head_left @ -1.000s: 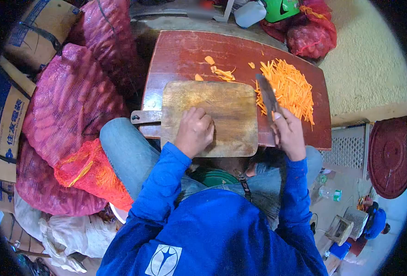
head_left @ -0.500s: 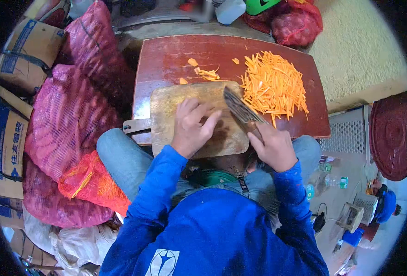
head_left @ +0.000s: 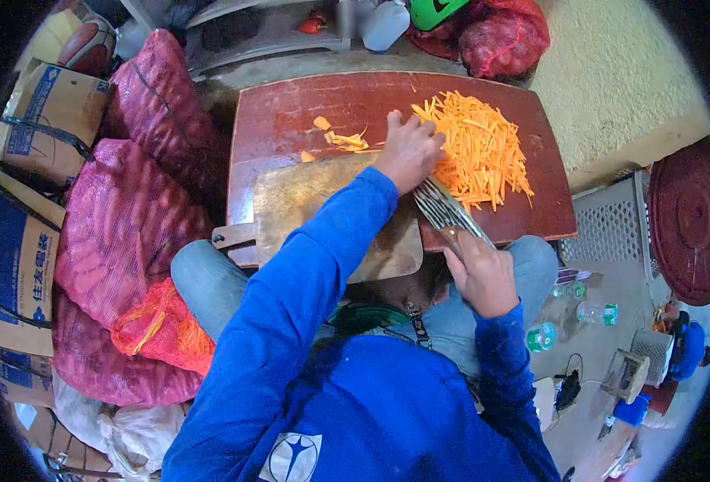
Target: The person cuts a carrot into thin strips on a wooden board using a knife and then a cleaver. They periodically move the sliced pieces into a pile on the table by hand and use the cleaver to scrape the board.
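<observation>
A pile of thin orange carrot strips lies on the right half of a dark red table. My left hand reaches across a worn wooden cutting board and rests fingers-down on the left edge of that pile. My right hand is closed on the handle of a cleaver, whose blade lies across the board's right edge just below my left hand. A few carrot peel scraps lie behind the board.
Red mesh sacks and cardboard boxes crowd the left side. More red sacks and a green object sit behind the table. Plastic bottles and a small stool are on the floor at right.
My left hand left the cutting board and reached forward-right onto the carrot strips. The cleaver shifted slightly right, its blade now at the board's right edge.
</observation>
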A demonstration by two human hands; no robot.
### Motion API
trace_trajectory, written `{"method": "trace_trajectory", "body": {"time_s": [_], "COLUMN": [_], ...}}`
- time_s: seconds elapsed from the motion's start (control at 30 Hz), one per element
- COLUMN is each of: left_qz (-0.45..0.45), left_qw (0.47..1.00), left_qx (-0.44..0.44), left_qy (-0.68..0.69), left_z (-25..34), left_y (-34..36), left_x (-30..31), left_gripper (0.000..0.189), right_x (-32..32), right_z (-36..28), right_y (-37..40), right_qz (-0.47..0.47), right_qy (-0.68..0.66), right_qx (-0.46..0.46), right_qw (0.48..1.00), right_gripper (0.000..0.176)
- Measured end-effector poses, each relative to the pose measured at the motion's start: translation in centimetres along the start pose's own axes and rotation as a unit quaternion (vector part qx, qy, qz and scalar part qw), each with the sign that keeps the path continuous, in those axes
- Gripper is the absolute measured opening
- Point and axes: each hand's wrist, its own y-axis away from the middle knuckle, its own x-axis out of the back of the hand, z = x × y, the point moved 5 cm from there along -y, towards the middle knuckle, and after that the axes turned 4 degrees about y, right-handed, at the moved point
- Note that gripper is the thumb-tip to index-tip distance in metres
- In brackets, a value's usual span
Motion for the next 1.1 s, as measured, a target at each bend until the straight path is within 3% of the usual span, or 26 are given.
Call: {"method": "trace_trajectory", "body": {"time_s": [0.03, 0.1, 0.23, 0.3, 0.4, 0.6, 0.8, 1.03, 1.1], "left_qz": [-0.002, -0.050, 0.006, -0.039, -0.081, -0.201, -0.209, -0.219, -0.213], "left_qw": [1.000, 0.996, 0.989, 0.973, 0.956, 0.951, 0.965, 0.962, 0.954], "left_qx": [-0.004, 0.072, 0.141, 0.199, 0.262, 0.228, 0.153, 0.160, 0.208], "left_qy": [-0.002, 0.009, -0.042, -0.111, -0.106, -0.051, -0.052, -0.006, -0.019], "left_z": [-0.8, -3.8, -10.3, -14.5, -17.2, -18.7, -21.4, -23.8, -23.6], "left_y": [0.5, 2.4, 6.8, 8.5, 9.1, 8.1, 8.1, 8.5, 8.9], "left_x": [0.1, 0.3, 3.7, 4.5, 6.2, 4.8, 2.8, 1.0, 1.2], "left_gripper": [0.024, 0.021, 0.020, 0.033, 0.042, 0.044, 0.030, 0.026, 0.011], "right_x": [-0.2, -0.4, -0.4, -0.7, -2.2, -3.0, -3.6, -3.7, -3.9], "right_z": [0.2, -0.1, -2.0, -3.0, -4.3, -5.0, -5.2, -5.4, -5.4], "right_y": [0.3, 1.1, 1.5, 1.6, 1.9, 2.0, 2.3, 2.5, 2.6], "right_qz": [-0.008, -0.006, -0.003, 0.010, -0.019, -0.050, -0.064, -0.083, -0.087], "right_qy": [-0.012, -0.046, -0.139, -0.145, -0.166, -0.182, -0.185, -0.185, -0.185], "right_qx": [-0.020, -0.028, -0.006, 0.005, 0.038, 0.036, 0.039, 0.030, 0.029], "right_qw": [1.000, 0.999, 0.990, 0.989, 0.985, 0.981, 0.980, 0.979, 0.979], "right_gripper": [0.026, 0.026, 0.025, 0.025, 0.026, 0.026, 0.026, 0.026, 0.026]}}
